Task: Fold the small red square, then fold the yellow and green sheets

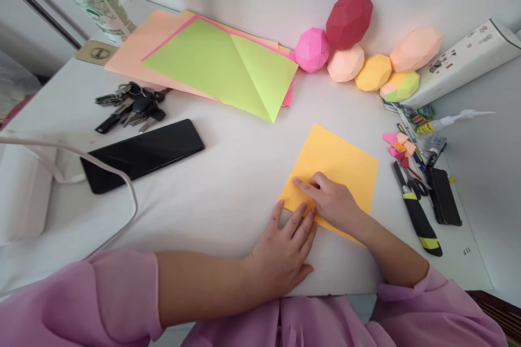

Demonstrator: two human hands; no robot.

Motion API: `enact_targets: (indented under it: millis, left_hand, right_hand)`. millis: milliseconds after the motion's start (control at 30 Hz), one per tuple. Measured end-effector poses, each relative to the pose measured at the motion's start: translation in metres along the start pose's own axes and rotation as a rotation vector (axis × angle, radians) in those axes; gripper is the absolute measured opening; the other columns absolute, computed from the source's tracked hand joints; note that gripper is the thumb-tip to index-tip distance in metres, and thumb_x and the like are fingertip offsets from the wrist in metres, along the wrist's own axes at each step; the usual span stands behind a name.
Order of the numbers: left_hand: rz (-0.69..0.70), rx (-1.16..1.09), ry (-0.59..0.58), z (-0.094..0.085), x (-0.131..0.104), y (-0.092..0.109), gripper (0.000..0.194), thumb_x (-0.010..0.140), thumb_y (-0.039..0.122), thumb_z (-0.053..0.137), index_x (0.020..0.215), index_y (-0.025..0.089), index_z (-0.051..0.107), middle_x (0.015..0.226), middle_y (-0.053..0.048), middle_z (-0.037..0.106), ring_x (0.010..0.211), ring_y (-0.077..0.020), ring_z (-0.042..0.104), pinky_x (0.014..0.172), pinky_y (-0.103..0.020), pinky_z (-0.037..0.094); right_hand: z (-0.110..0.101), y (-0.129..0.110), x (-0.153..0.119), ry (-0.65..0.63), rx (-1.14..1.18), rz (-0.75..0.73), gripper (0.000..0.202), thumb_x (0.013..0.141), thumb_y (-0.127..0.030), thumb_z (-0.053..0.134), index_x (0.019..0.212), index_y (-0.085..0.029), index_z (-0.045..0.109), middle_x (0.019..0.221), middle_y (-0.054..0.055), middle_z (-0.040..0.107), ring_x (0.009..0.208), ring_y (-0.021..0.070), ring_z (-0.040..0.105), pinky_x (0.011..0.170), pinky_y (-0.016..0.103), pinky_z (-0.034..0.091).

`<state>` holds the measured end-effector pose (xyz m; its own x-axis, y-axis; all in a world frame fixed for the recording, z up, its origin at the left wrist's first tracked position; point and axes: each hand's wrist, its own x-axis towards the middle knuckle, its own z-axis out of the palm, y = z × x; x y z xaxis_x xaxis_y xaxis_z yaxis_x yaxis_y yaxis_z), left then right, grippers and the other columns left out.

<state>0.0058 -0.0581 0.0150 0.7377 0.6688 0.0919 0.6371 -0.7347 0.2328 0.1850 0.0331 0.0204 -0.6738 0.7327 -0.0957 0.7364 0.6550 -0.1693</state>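
Observation:
A yellow-orange sheet of paper (345, 165) lies at a slant on the white table in front of me. My left hand (291, 244) is open and flat, its spread fingertips pressing the near edge of the sheet. Just above it, my right hand (331, 198) rests on the paper with the index finger stretched out, its tip touching the sheet near the left edge. The other right fingers are curled under and partly hidden, and I see nothing held in them.
Green paper (228, 65) tops a stack of coloured sheets at the back. Faceted paper balls (349, 19) stand by the wall. Left are keys (134, 105), a phone (142, 154) and a white cable (132, 195). A utility knife (419, 217), scissors (417, 187) and paper scraps (399, 143) lie right.

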Motion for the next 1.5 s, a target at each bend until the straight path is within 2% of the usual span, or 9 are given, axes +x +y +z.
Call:
enact_targets:
  millis: [200,467,800,967,1100,1333,1500]
  left_hand:
    - [0.002,0.005,-0.010,-0.0005,-0.0006,0.0000,0.064,0.095,0.052,0.031,0.140,0.007,0.042,0.149,-0.020,0.031,0.140,-0.0367,0.023,0.104,-0.066,0.023]
    - [0.003,0.069,-0.004,-0.0004,-0.0026,0.0019,0.064,0.094,0.053,0.034,0.137,0.006,0.045,0.146,-0.021,0.036,0.137,-0.0363,0.030,0.104,-0.060,0.030]
    - [-0.008,0.092,0.008,-0.0022,-0.0033,0.0035,0.062,0.095,0.053,0.034,0.135,0.008,0.048,0.146,-0.020,0.038,0.137,-0.0354,0.030,0.103,-0.061,0.030]
    - [-0.048,0.089,0.010,-0.0042,-0.0030,0.0030,0.067,0.091,0.056,0.039,0.138,0.008,0.045,0.144,-0.022,0.039,0.133,-0.0411,0.035,0.102,-0.060,0.031]
    - [-0.132,0.102,0.040,-0.0039,-0.0033,0.0028,0.080,0.084,0.064,0.045,0.132,0.000,0.051,0.139,-0.027,0.044,0.129,-0.0451,0.039,0.104,-0.054,0.032]
    - [-0.172,0.209,0.094,-0.0041,-0.0011,0.0011,0.081,0.083,0.065,0.046,0.121,-0.004,0.059,0.128,-0.027,0.055,0.119,-0.0400,0.051,0.099,-0.046,0.041]
    - [-0.175,0.280,0.122,-0.0073,0.0027,-0.0021,0.072,0.082,0.060,0.054,0.113,-0.004,0.065,0.118,-0.025,0.062,0.108,-0.0354,0.059,0.093,-0.041,0.048]
  right_hand:
    - [-0.0028,-0.0018,0.0014,-0.032,0.063,0.047,0.042,0.092,-0.022,0.045,0.133,-0.033,0.048,0.080,0.001,0.048,0.062,0.0131,0.042,0.050,0.022,0.027]
    - [-0.0035,-0.0022,0.0022,-0.031,0.070,0.052,0.040,0.094,-0.024,0.040,0.133,-0.029,0.049,0.083,0.003,0.050,0.064,0.0143,0.041,0.051,0.023,0.025]
    - [-0.0031,-0.0025,0.0018,-0.032,-0.052,0.011,0.052,0.087,-0.009,0.038,0.134,-0.028,0.047,0.083,0.003,0.047,0.064,0.0132,0.041,0.050,0.021,0.024]
    - [-0.0036,-0.0035,0.0024,-0.044,-0.035,0.023,0.048,0.090,-0.015,0.037,0.135,-0.029,0.046,0.082,0.002,0.046,0.064,0.0131,0.040,0.050,0.021,0.025]
    - [-0.0041,-0.0037,0.0024,-0.044,-0.015,0.012,0.047,0.091,-0.015,0.035,0.135,-0.029,0.046,0.082,0.003,0.046,0.064,0.0137,0.039,0.050,0.021,0.024]
    - [-0.0043,-0.0029,0.0023,-0.048,-0.036,-0.007,0.055,0.086,-0.006,0.034,0.136,-0.028,0.045,0.081,0.003,0.046,0.063,0.0136,0.038,0.049,0.021,0.021]
    - [-0.0053,-0.0044,0.0017,-0.048,-0.015,0.019,0.052,0.090,-0.009,0.034,0.136,-0.030,0.044,0.082,0.003,0.047,0.063,0.0136,0.038,0.049,0.022,0.022]
